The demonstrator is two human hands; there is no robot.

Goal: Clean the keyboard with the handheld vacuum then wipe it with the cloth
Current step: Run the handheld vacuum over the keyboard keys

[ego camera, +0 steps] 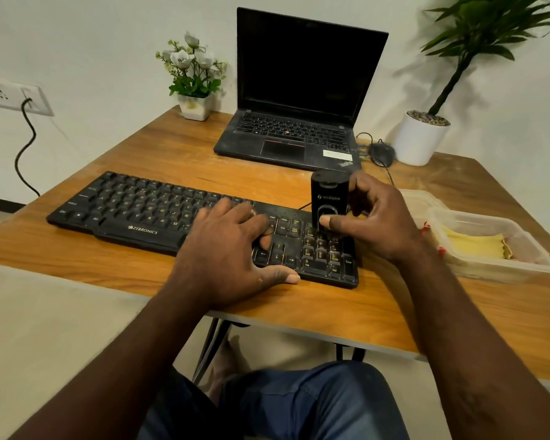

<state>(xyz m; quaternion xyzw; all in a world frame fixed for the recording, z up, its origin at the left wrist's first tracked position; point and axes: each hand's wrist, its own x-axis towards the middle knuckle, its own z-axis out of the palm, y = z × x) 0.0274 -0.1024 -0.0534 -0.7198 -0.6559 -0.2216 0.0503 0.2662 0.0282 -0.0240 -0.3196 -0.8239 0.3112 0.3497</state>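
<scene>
Upright, vacuum nozzle-down on keyboard.

Wooden table: keyboard, laptop (open), container

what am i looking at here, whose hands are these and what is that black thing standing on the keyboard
There is no machine here. One camera worn on a person's head looks forward and down, so the arms you see are the wearer's own. The left hand rests flat on the black keyboard. The right hand grips a small black handheld vacuum, held upright over the number keys. On the wooden table there are also a laptop, a mouse, a small flower pot, a larger potted plant, and a clear container with a yellow cloth inside.
</scene>
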